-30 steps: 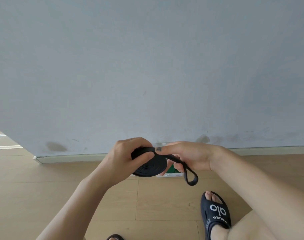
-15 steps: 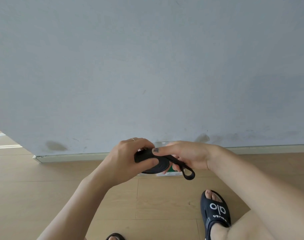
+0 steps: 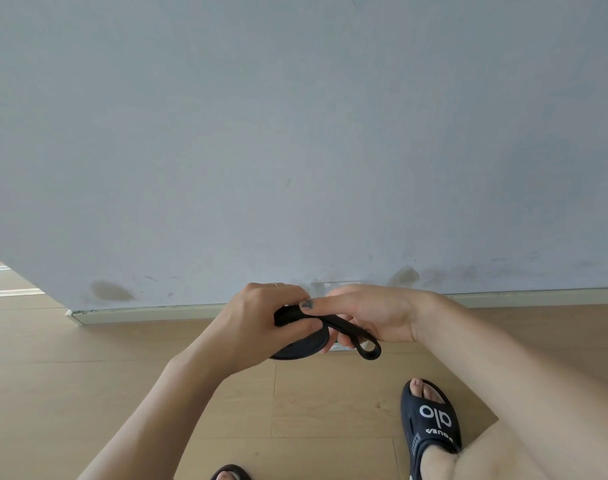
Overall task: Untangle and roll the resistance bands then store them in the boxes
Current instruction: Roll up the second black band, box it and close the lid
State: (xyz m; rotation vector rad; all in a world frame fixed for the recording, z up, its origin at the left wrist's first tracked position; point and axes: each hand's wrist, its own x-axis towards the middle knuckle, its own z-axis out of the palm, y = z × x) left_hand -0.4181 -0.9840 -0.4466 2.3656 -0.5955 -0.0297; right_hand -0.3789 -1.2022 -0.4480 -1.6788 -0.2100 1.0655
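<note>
Resistance band (image 3: pixel 301 344), black and wound almost wholly into a flat coil, sits between two bare hands held in mid-air above the floor. Left hand (image 3: pixel 257 327) wraps around the coil, thumb pressed across its face and fingers curled behind, so this grip is closed around the roll. Right hand (image 3: pixel 372 317) lies just beside it, forefinger laid along the top of the coil and the other fingers curled under the loose strap. From the right grip a short tail loop (image 3: pixel 366 348) hangs down and outward.

Compared with a second ago, that tail is clearly shorter and the coil has tilted flatter, its spiral face now mostly hidden by the left hand. Rolling looks close to finished; judging by the remaining loop, only a last turn or two is left before the band can go into a box.

Behind the hands, partly hidden, a small pale object with a green patch lies on the floor; whether it is a box cannot be told. Below the grips runs a light wooden floor (image 3: pixel 88 375). Beyond them stands a pale grey wall (image 3: pixel 295 133), scuffed near its skirting board (image 3: pixel 140 315). A black slide sandal (image 3: pixel 430 420) shows below the right grip.
</note>
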